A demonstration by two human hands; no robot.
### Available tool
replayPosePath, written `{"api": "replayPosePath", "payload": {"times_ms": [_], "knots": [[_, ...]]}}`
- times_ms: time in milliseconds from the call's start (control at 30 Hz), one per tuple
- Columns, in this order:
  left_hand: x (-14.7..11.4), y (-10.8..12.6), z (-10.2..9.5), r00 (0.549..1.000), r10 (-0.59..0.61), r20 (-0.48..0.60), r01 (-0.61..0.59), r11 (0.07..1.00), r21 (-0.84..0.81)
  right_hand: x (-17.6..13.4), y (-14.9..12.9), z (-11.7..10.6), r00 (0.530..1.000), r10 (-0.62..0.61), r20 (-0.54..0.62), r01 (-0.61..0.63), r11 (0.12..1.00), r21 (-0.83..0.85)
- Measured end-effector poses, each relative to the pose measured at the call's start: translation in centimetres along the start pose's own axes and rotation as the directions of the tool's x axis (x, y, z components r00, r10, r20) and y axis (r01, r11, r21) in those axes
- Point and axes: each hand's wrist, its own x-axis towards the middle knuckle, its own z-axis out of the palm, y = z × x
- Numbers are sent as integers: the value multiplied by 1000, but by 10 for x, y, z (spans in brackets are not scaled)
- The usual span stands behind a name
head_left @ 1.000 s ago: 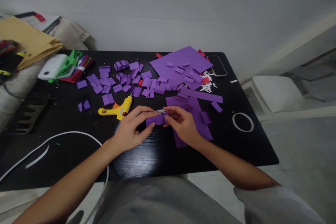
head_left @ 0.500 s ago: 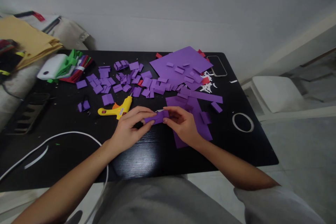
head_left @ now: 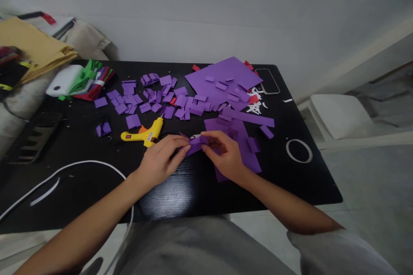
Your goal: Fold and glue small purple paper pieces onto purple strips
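Between my two hands is a small folded piece of purple paper [head_left: 195,143], held just above the black table. My left hand [head_left: 163,157] pinches its left end between thumb and fingers. At the other end, my right hand [head_left: 225,154] grips it with thumb and forefinger. A bit of white shows behind the piece, too small to make out. Just beyond my left hand lies a yellow glue gun [head_left: 145,133]. Under and beside my right hand rests a purple sheet [head_left: 247,154].
Many cut purple pieces [head_left: 129,99] spread across the back of the black table [head_left: 106,197]. A large purple sheet [head_left: 222,73], white scraps [head_left: 256,105] and a tape ring [head_left: 299,151] lie to the right. A white cable [head_left: 74,163] curves at left, near green and red strips [head_left: 88,81].
My left fingers have shifted on the purple piece, whose left end now looks tilted and partly folded up. My right hand keeps its grip almost unmoved.
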Motion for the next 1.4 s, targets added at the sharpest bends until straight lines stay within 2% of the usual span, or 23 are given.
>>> {"api": "replayPosePath", "payload": {"times_ms": [100,300,500,633,833,933,1067,1200,1400], "knots": [[2,5,1,999,-28,-28,27,998,-57,-1,-4,-1,995,-97,-15,96,992,-77],[1,10,-2,995,-90,-37,80,975,-205,-2,-10,-3,994,-109,-8,107,983,-146],[2,4,-11,987,-159,16,155,925,-348,-5,-10,-1,1000,14,27,-14,1000,-13],[5,1,-11,979,-191,71,204,915,-349,-2,-9,-3,991,45,128,-54,996,70],[6,0,-9,980,-80,180,140,926,-350,1,-4,-4,958,143,250,-193,963,190],[8,3,-14,962,-12,271,115,923,-368,-1,-1,-2,930,214,298,-291,925,243],[9,5,-20,937,21,349,113,927,-358,-2,0,0,916,232,328,-319,916,242],[9,4,-24,930,19,366,108,941,-322,-2,-1,0,911,241,334,-324,919,223],[10,3,-24,939,48,340,53,958,-281,0,-3,-1,894,226,387,-349,893,283]]}}
